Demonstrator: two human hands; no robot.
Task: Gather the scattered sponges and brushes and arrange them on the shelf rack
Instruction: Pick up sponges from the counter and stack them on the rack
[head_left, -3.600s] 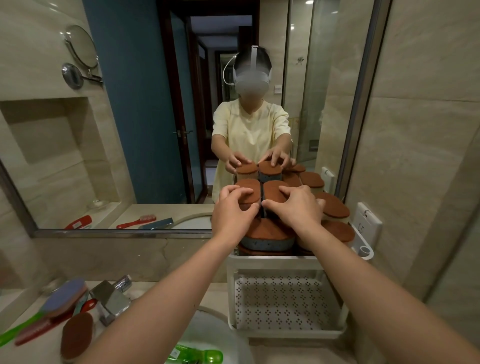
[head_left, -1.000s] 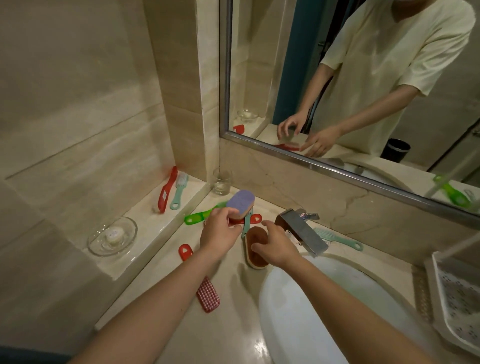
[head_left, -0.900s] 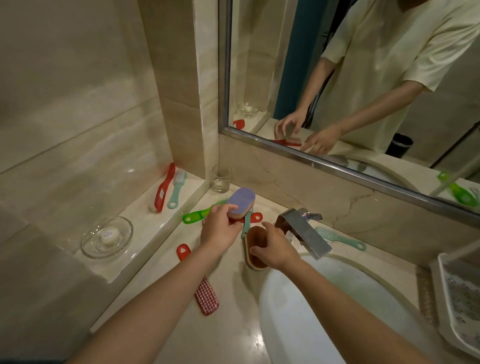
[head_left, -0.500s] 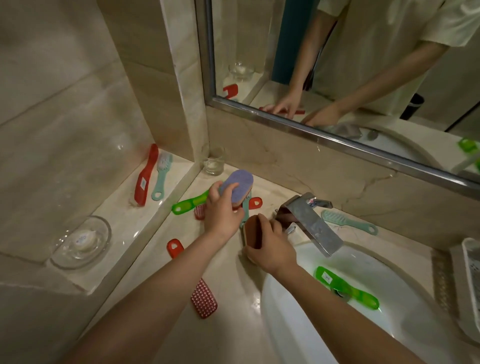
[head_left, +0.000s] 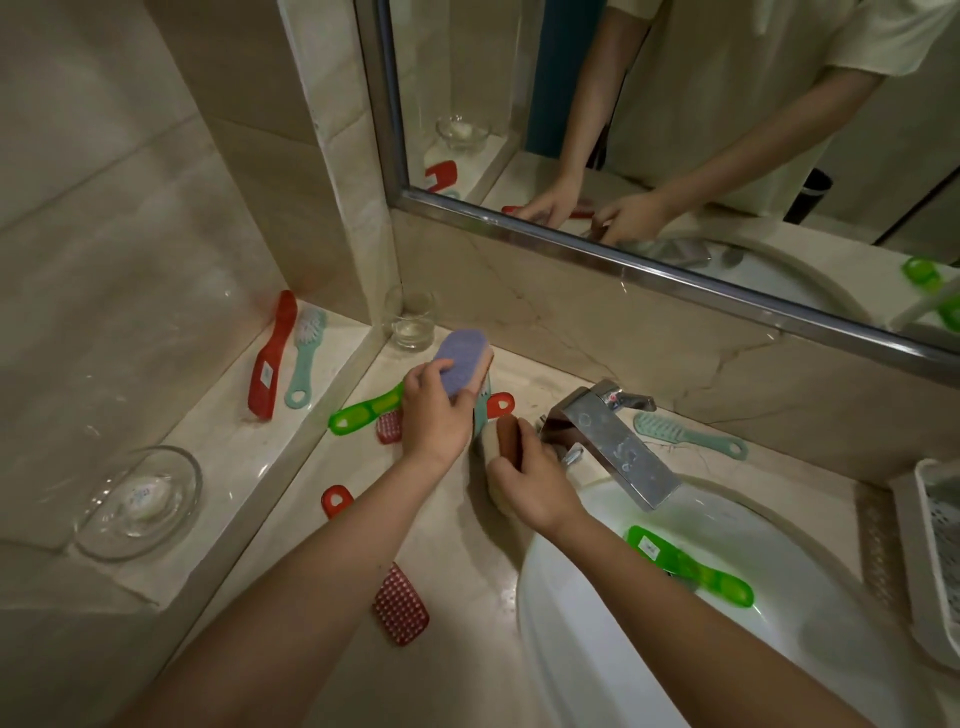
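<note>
My left hand (head_left: 434, 415) grips a purple-topped sponge (head_left: 462, 359), lifted off the counter near the back wall. My right hand (head_left: 527, 480) holds a brown sponge (head_left: 508, 440) tipped up on its edge beside the tap. Brushes lie scattered: a green one (head_left: 366, 413) left of my left hand, a red one (head_left: 400, 604) near the front, a red (head_left: 272, 356) and a teal one (head_left: 306, 358) on the side ledge, a teal one (head_left: 688, 435) behind the tap, a green one (head_left: 691, 566) in the basin. The white shelf rack (head_left: 935, 545) shows at the right edge.
A steel tap (head_left: 613, 441) juts over the white basin (head_left: 649, 649) right next to my right hand. A drinking glass (head_left: 413, 322) stands in the corner and a glass soap dish (head_left: 137, 501) sits on the raised left ledge. A mirror runs along the back wall.
Both hands left the sponge stack on the rack and came to the counter. My left hand picked up the purple sponge; my right hand tipped the brown sponge from flat up onto its edge.
</note>
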